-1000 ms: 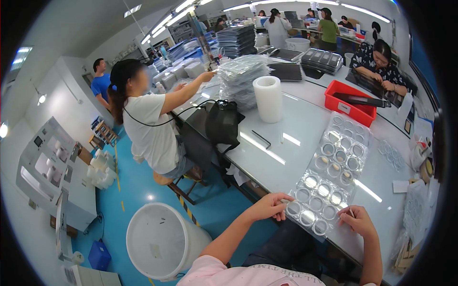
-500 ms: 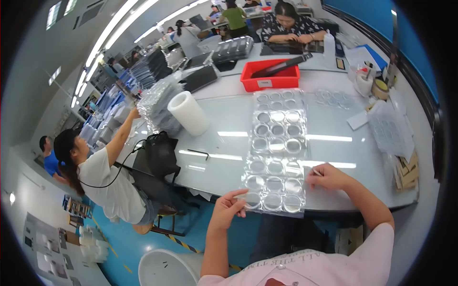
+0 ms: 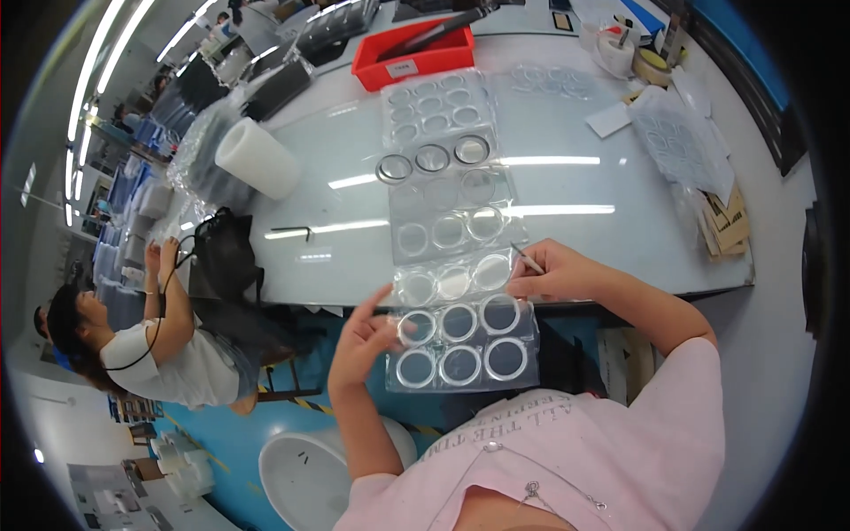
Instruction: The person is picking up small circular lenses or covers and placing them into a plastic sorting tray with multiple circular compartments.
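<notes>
Your shirt [image 3: 646, 434]: pale pink, grey lettering [image 3: 531, 418]. Plastic sheeting [image 3: 425, 260] before you: clear, patterned with whitish rings [image 3: 442, 364] in rows of three (one row, you'll note, rimmed darker). Counter [image 3: 575, 252]: pale grey. Bin [image 3: 440, 62]: red. Roll [image 3: 259, 161]: white. Bag [image 3: 224, 252]: black. Floor [image 3: 221, 442]: turquoise; striped tape [image 3: 312, 405] on it, yellow and black.

The short-sleeved shirt [image 3: 651, 442] is pale pink; grey lettering [image 3: 518, 416] and thin chain-like lines [image 3: 532, 489] mark it; the trousers [image 3: 574, 372] are dark.
</notes>
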Action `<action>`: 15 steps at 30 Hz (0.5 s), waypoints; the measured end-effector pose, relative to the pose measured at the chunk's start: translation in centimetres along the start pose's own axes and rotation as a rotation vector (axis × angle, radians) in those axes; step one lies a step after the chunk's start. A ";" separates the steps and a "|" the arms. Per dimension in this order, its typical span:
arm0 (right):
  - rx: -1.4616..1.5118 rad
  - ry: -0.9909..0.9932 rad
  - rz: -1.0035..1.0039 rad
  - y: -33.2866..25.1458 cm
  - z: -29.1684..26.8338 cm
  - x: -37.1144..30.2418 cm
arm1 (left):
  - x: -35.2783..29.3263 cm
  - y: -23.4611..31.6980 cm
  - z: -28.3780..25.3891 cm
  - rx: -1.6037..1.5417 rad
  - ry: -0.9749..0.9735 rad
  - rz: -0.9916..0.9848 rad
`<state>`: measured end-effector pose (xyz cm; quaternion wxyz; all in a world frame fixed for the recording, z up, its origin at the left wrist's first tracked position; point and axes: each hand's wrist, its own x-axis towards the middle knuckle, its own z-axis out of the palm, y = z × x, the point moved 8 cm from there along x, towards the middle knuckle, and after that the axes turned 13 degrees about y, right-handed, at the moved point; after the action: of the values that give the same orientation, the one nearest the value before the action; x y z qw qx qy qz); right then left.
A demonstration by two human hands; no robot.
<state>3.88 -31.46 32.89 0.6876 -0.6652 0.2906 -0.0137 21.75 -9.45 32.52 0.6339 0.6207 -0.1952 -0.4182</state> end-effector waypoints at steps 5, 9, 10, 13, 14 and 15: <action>-0.007 -0.162 -0.001 0.8 3.2 -1.6 | 1.9 0.1 0.2 -0.014 0.232 -0.052; -0.146 -0.201 -0.045 1.3 3.9 -2.1 | 2.5 0.1 0.4 0.118 0.211 0.125; -0.149 -0.205 -0.038 1.1 3.9 -2.1 | 2.4 0.2 0.3 0.162 0.208 0.165; -0.151 -0.146 -0.031 0.4 3.2 -2.2 | 1.9 -0.2 -0.2 0.116 0.184 0.090; -0.116 -0.097 -0.026 0.3 2.8 -2.0 | 1.6 -0.2 -0.5 0.113 0.187 0.083; -0.082 -0.048 -0.020 0.2 2.5 -1.9 | 1.4 -0.2 -0.4 0.123 0.149 0.071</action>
<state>3.27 -28.42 33.33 0.6664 -0.6959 0.2674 0.0073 22.80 -10.26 31.84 0.6218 0.6804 -0.1945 -0.3355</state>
